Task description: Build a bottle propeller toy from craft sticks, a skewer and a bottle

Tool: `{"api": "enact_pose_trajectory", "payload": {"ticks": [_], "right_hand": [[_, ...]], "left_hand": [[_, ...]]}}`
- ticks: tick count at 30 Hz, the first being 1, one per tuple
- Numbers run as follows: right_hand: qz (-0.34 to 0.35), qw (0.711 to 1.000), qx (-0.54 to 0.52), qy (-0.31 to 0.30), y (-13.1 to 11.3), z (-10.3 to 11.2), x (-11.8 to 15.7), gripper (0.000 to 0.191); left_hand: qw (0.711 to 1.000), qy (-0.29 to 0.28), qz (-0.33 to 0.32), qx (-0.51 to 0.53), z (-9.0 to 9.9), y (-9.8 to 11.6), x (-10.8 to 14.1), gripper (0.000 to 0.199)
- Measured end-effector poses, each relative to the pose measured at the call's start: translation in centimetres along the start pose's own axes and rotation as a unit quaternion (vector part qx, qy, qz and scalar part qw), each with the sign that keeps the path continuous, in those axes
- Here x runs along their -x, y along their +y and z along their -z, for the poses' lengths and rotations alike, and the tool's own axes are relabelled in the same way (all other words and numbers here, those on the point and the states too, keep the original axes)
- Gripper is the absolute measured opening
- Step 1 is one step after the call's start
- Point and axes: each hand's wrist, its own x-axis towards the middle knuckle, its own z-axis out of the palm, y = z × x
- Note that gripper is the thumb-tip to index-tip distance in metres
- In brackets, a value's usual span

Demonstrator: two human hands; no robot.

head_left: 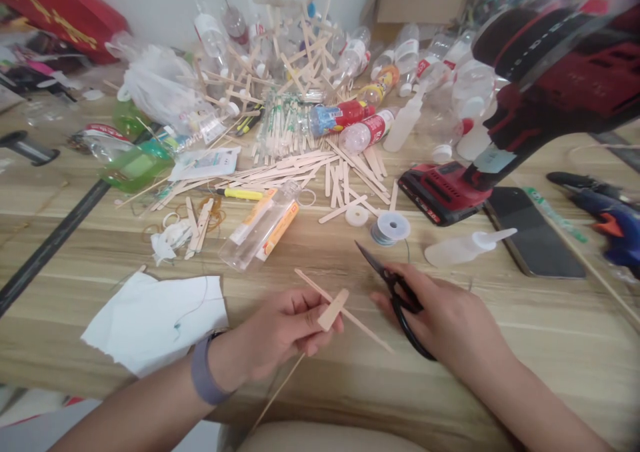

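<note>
Between thumb and fingers, my left hand (295, 325) pinches wooden sticks (334, 310) that cross each other. One is short and wide, and a thin one runs across beneath it. A long thin strip (277, 393) hangs down below the same hand; whether it joins the sticks is hidden. My right hand (440, 305) grips black-handled scissors (395, 292) by the handles, blades pointing up and left, a little apart from the sticks. Just beyond the scissors sits a spool of thread (391, 228). A clear plastic bottle (263, 225) lies beyond my left hand.
White paper (160, 319) lies at the left. A red cordless drill (525, 119) stands at the right beside a phone (535, 232) and a squeeze bottle (463, 247). Loose wooden sticks (295, 169) and several plastic bottles crowd the back. A glue gun (605, 212) lies far right.
</note>
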Motion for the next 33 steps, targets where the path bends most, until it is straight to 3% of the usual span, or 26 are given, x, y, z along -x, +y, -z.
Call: {"api": "enact_pose_trajectory", "payload": {"ticks": [5, 8, 12, 17, 23, 28, 33], "right_hand": [[-0.023, 0.999, 0.025, -0.018, 1.3, -0.2, -0.2, 0.032], [-0.004, 1.0, 0.02, 0.019, 1.2, 0.0, -0.3, 0.028], [0.058, 0.983, -0.152, 0.082, -0.3, 1.1, -0.2, 0.019], [0.057, 0.928, -0.366, 0.031, -2.5, 1.9, -0.3, 0.018], [0.016, 0.88, -0.474, -0.018, -3.4, 1.2, -0.5, 0.014], [0.0, 0.871, -0.491, -0.027, -3.6, 1.1, -0.6, 0.013], [0.001, 0.885, -0.465, -0.022, -3.6, 0.8, -0.5, 0.015]], "left_hand": [[1.0, -0.002, -0.004, -0.002, 0.0, 0.0, 0.0, 0.029], [1.0, -0.002, -0.002, 0.006, 0.0, -0.1, 0.0, 0.03], [0.999, -0.031, -0.007, -0.015, -0.1, -0.1, -0.1, 0.033], [0.995, -0.09, -0.006, -0.052, -0.3, -0.2, -0.2, 0.036], [0.992, -0.089, -0.011, -0.086, -0.5, -0.1, -0.1, 0.04], [0.988, -0.076, -0.021, -0.13, -0.8, 0.4, 0.2, 0.041], [0.99, -0.068, -0.001, -0.127, -0.9, 0.3, 0.3, 0.041]]}}
